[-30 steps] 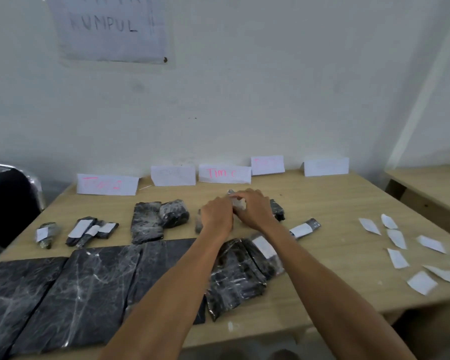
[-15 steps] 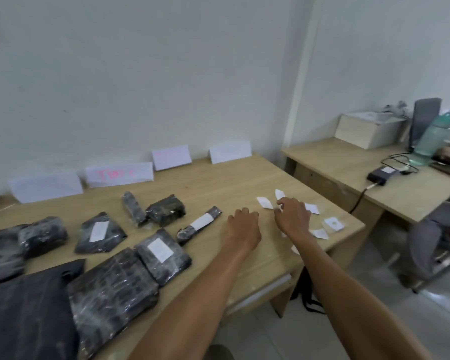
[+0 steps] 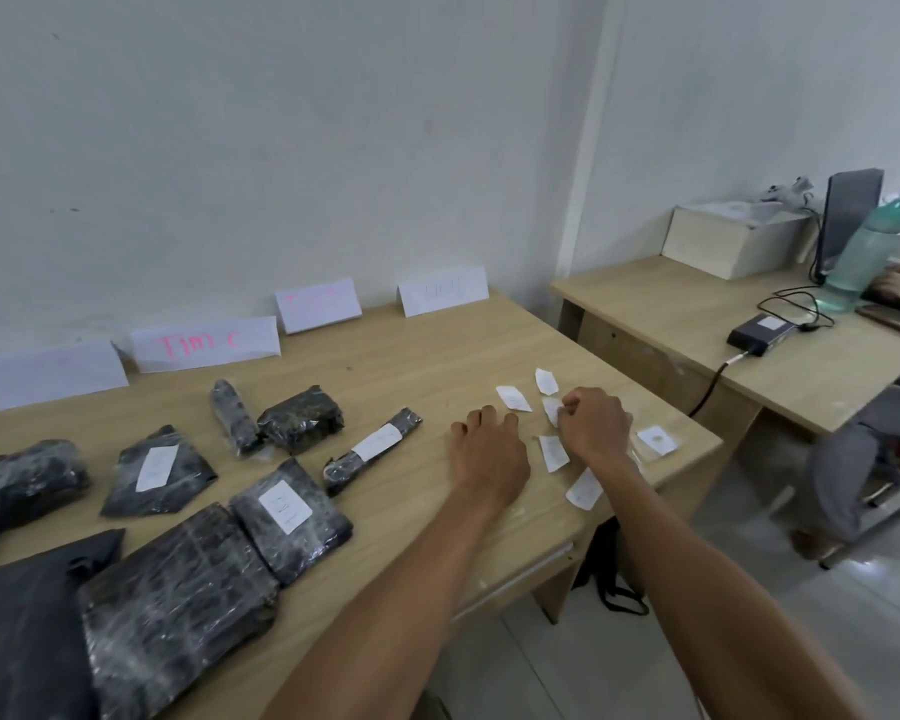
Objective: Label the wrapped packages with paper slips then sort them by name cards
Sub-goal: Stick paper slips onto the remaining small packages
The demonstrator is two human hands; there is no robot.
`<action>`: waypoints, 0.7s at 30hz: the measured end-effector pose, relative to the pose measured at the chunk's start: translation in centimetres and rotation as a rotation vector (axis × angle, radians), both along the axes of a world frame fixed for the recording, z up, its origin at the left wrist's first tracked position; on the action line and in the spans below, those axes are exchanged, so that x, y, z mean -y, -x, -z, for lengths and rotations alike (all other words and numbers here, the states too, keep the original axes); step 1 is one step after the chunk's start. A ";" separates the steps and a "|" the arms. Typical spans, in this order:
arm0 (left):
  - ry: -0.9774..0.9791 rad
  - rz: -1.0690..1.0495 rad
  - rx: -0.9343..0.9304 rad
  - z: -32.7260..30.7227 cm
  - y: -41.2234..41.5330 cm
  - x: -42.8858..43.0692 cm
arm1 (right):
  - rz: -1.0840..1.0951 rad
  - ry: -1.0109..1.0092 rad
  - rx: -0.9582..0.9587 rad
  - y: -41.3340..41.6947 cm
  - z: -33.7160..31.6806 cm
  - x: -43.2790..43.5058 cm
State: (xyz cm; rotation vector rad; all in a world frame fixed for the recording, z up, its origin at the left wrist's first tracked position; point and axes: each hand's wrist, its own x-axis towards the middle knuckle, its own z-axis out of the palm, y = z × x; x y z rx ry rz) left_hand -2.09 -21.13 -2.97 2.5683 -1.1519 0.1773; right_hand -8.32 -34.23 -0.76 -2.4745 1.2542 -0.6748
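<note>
Pinching a paper slip (image 3: 552,411) right of centre, the right hand (image 3: 596,428) curled over it; the left hand (image 3: 489,452) rested loosely bent on the table (image 3: 385,366), holding nothing.

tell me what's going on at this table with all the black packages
A person is labelling wrapped packages at a wooden table. The right hand appears to pinch one paper slip among the loose slips at the table's right end; the left hand rests beside it, holding nothing. Three packages already carry slips, like the flat package; the roll-shaped package and lumpy package are bare. Along the back edge stand name cards, one reading "Tim C".
</note>
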 end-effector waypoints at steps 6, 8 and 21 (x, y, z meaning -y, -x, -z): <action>0.057 0.073 -0.013 -0.3 -0.2 -1.4 | 0.048 0.139 0.073 -0.2 -0.9 -1.1; 0.109 0.071 0.004 -0.8 -0.8 -2.3 | 0.028 0.152 0.147 -0.9 -1.9 -1.9; 0.636 -0.326 -0.014 -5.4 -9.6 -17.4 | -0.373 -0.391 0.414 -12.3 -4.2 -18.8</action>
